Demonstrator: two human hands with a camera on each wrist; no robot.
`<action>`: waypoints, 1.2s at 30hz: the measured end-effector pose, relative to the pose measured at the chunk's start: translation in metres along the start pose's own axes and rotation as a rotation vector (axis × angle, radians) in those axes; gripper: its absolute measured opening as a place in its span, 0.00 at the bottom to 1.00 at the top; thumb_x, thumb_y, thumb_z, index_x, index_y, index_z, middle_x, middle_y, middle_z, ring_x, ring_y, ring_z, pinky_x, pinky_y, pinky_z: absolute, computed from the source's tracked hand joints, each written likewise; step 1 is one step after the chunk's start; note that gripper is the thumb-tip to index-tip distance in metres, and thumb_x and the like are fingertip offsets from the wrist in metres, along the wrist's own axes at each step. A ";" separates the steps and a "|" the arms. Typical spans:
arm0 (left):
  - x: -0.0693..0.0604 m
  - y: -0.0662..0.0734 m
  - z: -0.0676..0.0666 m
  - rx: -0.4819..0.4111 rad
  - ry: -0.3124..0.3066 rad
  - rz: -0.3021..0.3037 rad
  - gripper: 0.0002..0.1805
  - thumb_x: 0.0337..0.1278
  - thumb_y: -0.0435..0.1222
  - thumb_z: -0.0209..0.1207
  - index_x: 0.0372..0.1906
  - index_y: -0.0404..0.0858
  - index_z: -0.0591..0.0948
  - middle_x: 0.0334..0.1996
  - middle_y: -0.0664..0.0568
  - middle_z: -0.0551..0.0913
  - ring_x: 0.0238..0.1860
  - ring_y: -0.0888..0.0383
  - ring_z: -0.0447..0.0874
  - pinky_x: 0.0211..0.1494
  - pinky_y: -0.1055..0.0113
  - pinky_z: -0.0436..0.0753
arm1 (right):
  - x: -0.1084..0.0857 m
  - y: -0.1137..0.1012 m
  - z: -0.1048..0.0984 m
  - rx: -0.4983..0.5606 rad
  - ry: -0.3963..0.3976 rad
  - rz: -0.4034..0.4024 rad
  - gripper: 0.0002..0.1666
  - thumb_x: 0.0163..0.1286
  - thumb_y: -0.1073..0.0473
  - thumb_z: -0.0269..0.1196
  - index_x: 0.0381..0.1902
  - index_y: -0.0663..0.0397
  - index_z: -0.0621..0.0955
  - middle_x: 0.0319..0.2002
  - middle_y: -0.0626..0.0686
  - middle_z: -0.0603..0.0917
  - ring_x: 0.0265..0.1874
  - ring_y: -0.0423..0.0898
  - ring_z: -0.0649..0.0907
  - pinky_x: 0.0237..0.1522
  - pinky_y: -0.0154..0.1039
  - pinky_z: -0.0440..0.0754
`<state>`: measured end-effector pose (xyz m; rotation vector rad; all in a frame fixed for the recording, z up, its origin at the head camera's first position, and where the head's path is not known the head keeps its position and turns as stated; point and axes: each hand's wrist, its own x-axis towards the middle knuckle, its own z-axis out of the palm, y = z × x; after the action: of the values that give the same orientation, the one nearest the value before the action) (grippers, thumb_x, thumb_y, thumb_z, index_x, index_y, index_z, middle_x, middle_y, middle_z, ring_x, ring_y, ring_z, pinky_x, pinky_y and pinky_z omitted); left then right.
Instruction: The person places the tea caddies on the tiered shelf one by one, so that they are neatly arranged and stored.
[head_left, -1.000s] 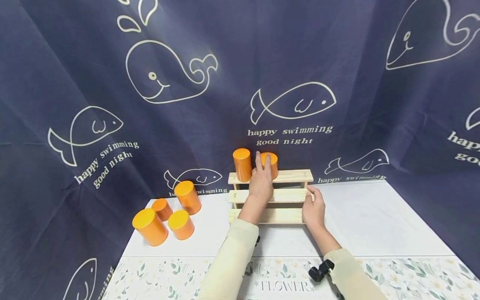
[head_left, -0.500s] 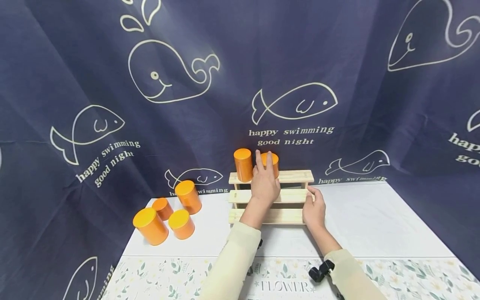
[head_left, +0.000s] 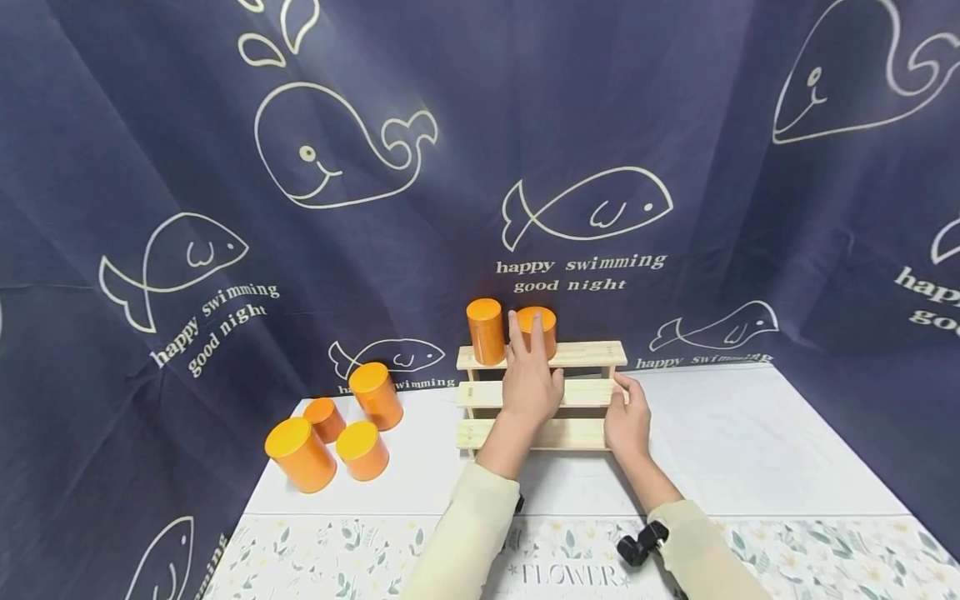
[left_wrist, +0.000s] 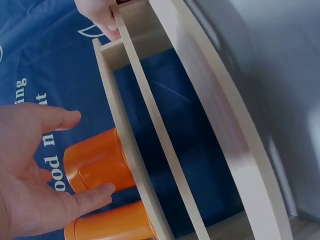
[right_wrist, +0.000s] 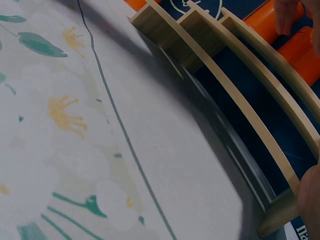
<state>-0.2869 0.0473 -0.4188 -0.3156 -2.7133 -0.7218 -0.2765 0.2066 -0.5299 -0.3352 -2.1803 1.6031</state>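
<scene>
A three-tier wooden rack (head_left: 585, 354) bears two orange canisters on its top step: a taller one (head_left: 486, 333) at the left and a shorter one (head_left: 546, 321) beside it. My left hand (head_left: 531, 383) is at the shorter canister, fingers extended and spread in front of it. In the left wrist view, the thumb and fingers of the left hand (left_wrist: 30, 170) stand loosely apart around the shorter canister (left_wrist: 100, 160); whether they touch it I cannot tell. My right hand (head_left: 628, 419) grips the rack's right end, fingers bent at its middle step.
Several more orange canisters stand upright on the white table at the left: a large one (head_left: 302, 457), a tall one (head_left: 377, 397), a short one (head_left: 363, 452) and a small one (head_left: 325, 419). A dark blue curtain (head_left: 450, 242) hangs close behind the rack.
My left hand has drawn back slightly from the shorter canister, its fingertips lower and its thumb now showing. The right hand stays on the rack's end. The canisters have not visibly moved.
</scene>
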 end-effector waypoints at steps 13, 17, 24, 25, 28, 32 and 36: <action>-0.019 -0.007 -0.005 -0.081 0.056 0.074 0.46 0.65 0.42 0.69 0.83 0.44 0.59 0.86 0.39 0.50 0.82 0.40 0.65 0.71 0.49 0.83 | 0.001 -0.001 -0.002 0.001 0.016 0.011 0.26 0.86 0.60 0.42 0.75 0.61 0.70 0.76 0.66 0.71 0.81 0.65 0.65 0.82 0.63 0.60; -0.025 -0.008 -0.004 -0.075 0.086 0.102 0.43 0.65 0.43 0.68 0.81 0.43 0.63 0.84 0.39 0.56 0.80 0.42 0.68 0.71 0.49 0.83 | 0.000 -0.002 -0.001 0.010 0.020 0.003 0.25 0.85 0.61 0.43 0.74 0.61 0.71 0.76 0.66 0.72 0.80 0.64 0.66 0.82 0.62 0.61; -0.033 -0.011 -0.006 -0.075 0.135 0.132 0.39 0.66 0.41 0.68 0.78 0.42 0.68 0.81 0.42 0.64 0.78 0.44 0.72 0.72 0.50 0.82 | -0.001 -0.002 0.000 0.006 0.017 0.008 0.26 0.86 0.60 0.42 0.74 0.61 0.70 0.76 0.66 0.72 0.81 0.64 0.65 0.83 0.62 0.60; -0.034 -0.012 -0.007 -0.075 0.145 0.135 0.38 0.65 0.40 0.68 0.78 0.41 0.69 0.80 0.42 0.66 0.77 0.44 0.72 0.72 0.50 0.82 | -0.001 -0.002 0.000 0.007 0.016 0.012 0.26 0.86 0.60 0.42 0.75 0.60 0.70 0.76 0.66 0.71 0.81 0.64 0.65 0.83 0.62 0.59; -0.037 -0.015 -0.011 -0.072 0.182 0.144 0.36 0.63 0.37 0.70 0.76 0.40 0.72 0.76 0.43 0.72 0.76 0.44 0.74 0.71 0.49 0.83 | 0.000 -0.001 0.000 0.007 0.011 0.020 0.26 0.86 0.59 0.42 0.75 0.59 0.70 0.77 0.65 0.71 0.81 0.64 0.64 0.84 0.61 0.59; -0.040 -0.021 -0.017 -0.075 0.225 0.151 0.36 0.60 0.33 0.72 0.73 0.39 0.74 0.72 0.42 0.77 0.73 0.43 0.77 0.68 0.48 0.84 | 0.000 -0.001 0.000 0.007 0.012 0.021 0.26 0.86 0.59 0.42 0.75 0.59 0.70 0.76 0.65 0.72 0.81 0.64 0.65 0.83 0.61 0.59; -0.044 -0.029 -0.022 -0.093 0.250 0.136 0.35 0.60 0.33 0.72 0.73 0.40 0.76 0.70 0.43 0.78 0.71 0.45 0.79 0.69 0.49 0.83 | 0.000 -0.001 -0.001 0.015 0.018 0.019 0.26 0.86 0.60 0.42 0.75 0.59 0.71 0.76 0.65 0.72 0.80 0.64 0.66 0.82 0.62 0.61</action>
<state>-0.2496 0.0053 -0.4292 -0.3984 -2.4037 -0.7923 -0.2764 0.2071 -0.5292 -0.3657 -2.1566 1.6201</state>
